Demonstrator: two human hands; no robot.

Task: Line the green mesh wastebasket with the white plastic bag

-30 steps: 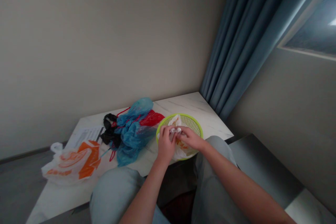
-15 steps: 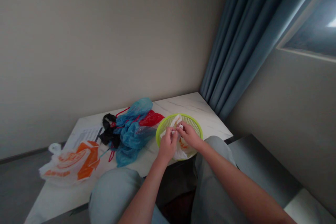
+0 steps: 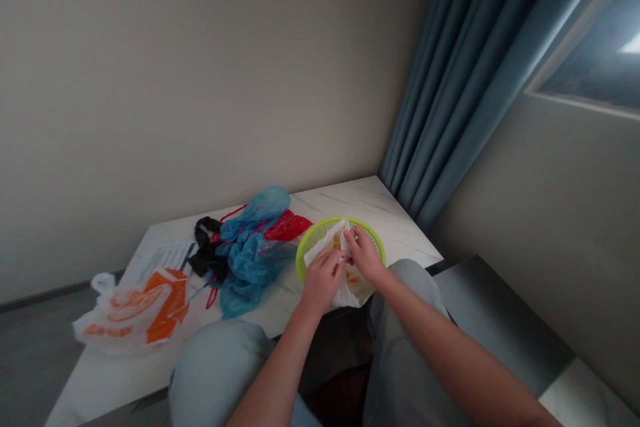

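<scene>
A white plastic bag (image 3: pixel 345 295) with orange print lies partly spread over a yellow-green mesh basket (image 3: pixel 303 255). My left hand (image 3: pixel 323 273) is closed, its thumb and fingers pinching the bag's edge above the basket. Just to its right and a little farther away, my right hand (image 3: pixel 363 253) is closed on another part of the same bag. Orange print shows between and below the hands. The fingers hide the exact spots they grip.
Crumpled blue plastic bags (image 3: pixel 250 263) lie left of the basket, with a red bag (image 3: pixel 287 225) and a black bag (image 3: pixel 206 247) against them. A white and orange bag (image 3: pixel 135 310) rests at the left on the marble-patterned table (image 3: pixel 345 197). A blue curtain (image 3: pixel 440 80) hangs at right.
My hands have moved slightly apart, the left one lower and the right one a little to the right. The white bag between them is spread wider, showing more of its print.
</scene>
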